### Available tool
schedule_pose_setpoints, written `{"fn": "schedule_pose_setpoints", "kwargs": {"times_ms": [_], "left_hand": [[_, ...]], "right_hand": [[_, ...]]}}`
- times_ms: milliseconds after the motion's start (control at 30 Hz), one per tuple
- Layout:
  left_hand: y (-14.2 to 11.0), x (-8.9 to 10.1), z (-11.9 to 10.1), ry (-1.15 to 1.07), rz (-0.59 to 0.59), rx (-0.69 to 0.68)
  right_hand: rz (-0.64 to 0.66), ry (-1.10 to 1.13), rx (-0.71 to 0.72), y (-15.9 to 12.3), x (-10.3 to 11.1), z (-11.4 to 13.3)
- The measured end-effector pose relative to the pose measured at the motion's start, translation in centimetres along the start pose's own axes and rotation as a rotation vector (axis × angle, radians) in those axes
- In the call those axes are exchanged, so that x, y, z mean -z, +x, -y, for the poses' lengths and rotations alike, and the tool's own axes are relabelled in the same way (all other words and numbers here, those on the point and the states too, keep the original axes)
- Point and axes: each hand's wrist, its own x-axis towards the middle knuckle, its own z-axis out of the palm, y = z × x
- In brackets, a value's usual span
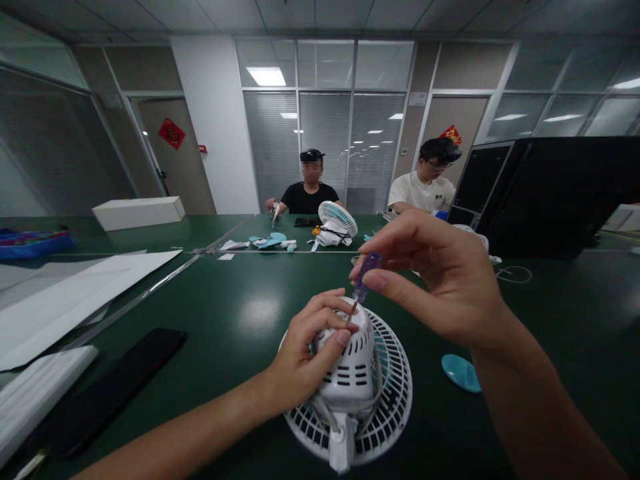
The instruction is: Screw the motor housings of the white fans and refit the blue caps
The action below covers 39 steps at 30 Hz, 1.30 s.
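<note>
A small white fan [350, 383] lies face down on the green table, its slotted motor housing upward. My right hand [425, 273] pinches the purple, see-through handle of a screwdriver [369, 275] between thumb and fingers. Its thin shaft slants down to the top of the housing. There, my left hand [313, 340] rests over the housing, with thumb and index finger closed around the lower end of the shaft. The screwdriver's tip is hidden by these fingers. A grey cord [377, 380] loops beside the housing. To the right lies a blue oval plastic piece [461, 373].
Across the table sit two people [311, 193] [427, 177] near another fan [337, 223] and loose blue parts [270, 241]. A large black monitor [555, 197] stands at right. On the left are a black pouch [120, 387], white sheets [75, 293] and a white box [140, 212].
</note>
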Motion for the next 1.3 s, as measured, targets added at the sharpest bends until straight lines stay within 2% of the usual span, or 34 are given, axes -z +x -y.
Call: {"fn": "schedule_pose_setpoints", "kwargs": {"times_ms": [100,333,533,633,800,900,1000,1067,1167,1233,1300], "left_hand": [[0.0,0.0,0.0,0.001,-0.002,-0.005],[0.2,0.1,-0.1,0.009,-0.011,-0.016],[0.1,-0.1,0.0,-0.002,-0.016,-0.004],[0.0,-0.2,0.2,-0.003,-0.036,-0.013],[-0.1,-0.2,0.4,-0.017,-0.036,-0.040],[0.0,-0.1,0.4,-0.021,-0.040,-0.044],[0.0,-0.1,0.4,-0.016,-0.039,-0.051],[0.0,-0.2,0.5,-0.013,-0.037,-0.054],[-0.1,-0.2,0.6,-0.012,-0.043,-0.053],[-0.1,-0.2,0.6,-0.010,-0.046,-0.057],[-0.1,-0.2,0.6,-0.006,-0.047,-0.059]], "right_hand": [[-0.035,-0.109,0.037,0.2,-0.3,-0.1],[0.101,-0.065,0.038,0.1,-0.2,0.2],[-0.012,-0.162,0.027,0.4,-0.5,-0.1],[-0.121,-0.110,0.020,0.5,-0.7,-0.4],[-0.498,0.050,-0.012,0.8,0.8,-0.4],[-0.639,0.087,-0.132,0.8,3.2,-0.7],[-0.683,0.082,-0.313,-0.3,5.5,-2.3],[-0.552,0.058,-0.512,-2.0,6.4,-4.0],[-0.092,-0.016,-0.855,-5.8,6.5,-6.5],[0.158,-0.076,-0.976,-8.8,6.1,-7.5],[0.265,-0.179,-1.006,-11.6,5.5,-7.9]]}}
